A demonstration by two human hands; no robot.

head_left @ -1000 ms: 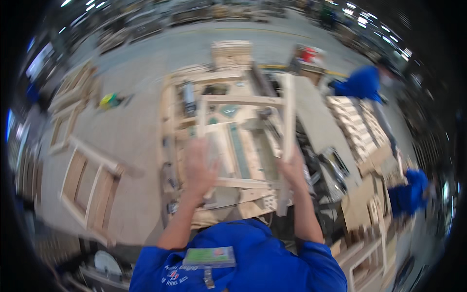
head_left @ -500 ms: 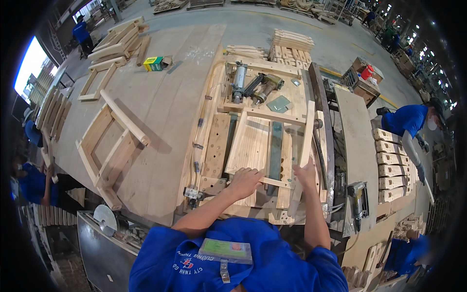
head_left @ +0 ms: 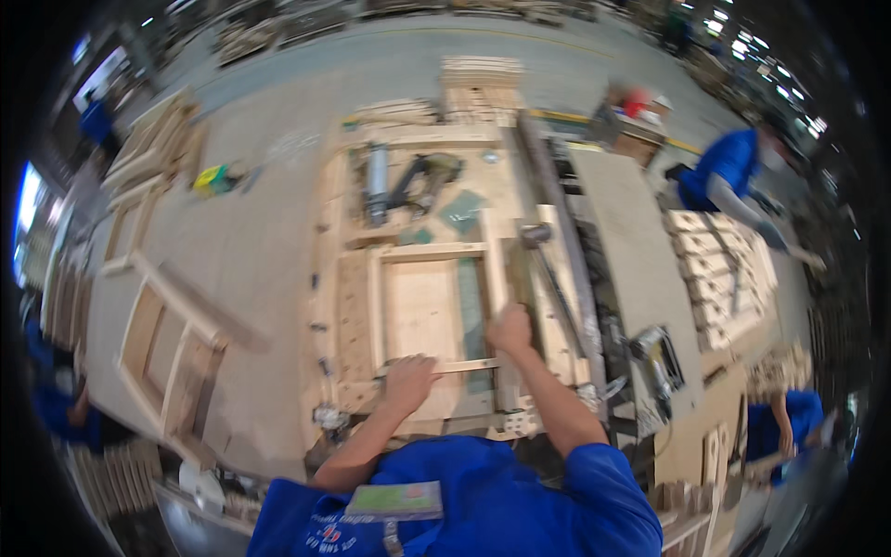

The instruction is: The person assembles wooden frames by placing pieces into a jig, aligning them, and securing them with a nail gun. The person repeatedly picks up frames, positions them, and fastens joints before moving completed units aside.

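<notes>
A pale rectangular wooden frame lies in a wooden jig (head_left: 353,306) before me. My left hand (head_left: 409,381) is closed over the frame's near left corner, where the left rail (head_left: 376,311) and the near crossbar (head_left: 464,366) come together. My right hand (head_left: 510,330) grips the right rail (head_left: 493,255), which now lies along the frame's right side. The far crossbar (head_left: 436,251) runs between the side rails. A mallet (head_left: 535,234) rests to the right of my right hand, its handle pointing toward me. Motion blur softens the fingers.
Beyond the frame lie two nail guns (head_left: 376,186) (head_left: 429,178) and a green sheet piece (head_left: 462,212). Assembled wooden frames (head_left: 172,348) stand on the left tabletop. Another nail gun (head_left: 657,367) sits at right. A co-worker in blue (head_left: 724,172) bends over stacked wooden parts (head_left: 719,269).
The right rail has come down from a raised, slanted position to lie against the frame, my right hand on it. The frame's left side has straightened. My view has shifted to the right.
</notes>
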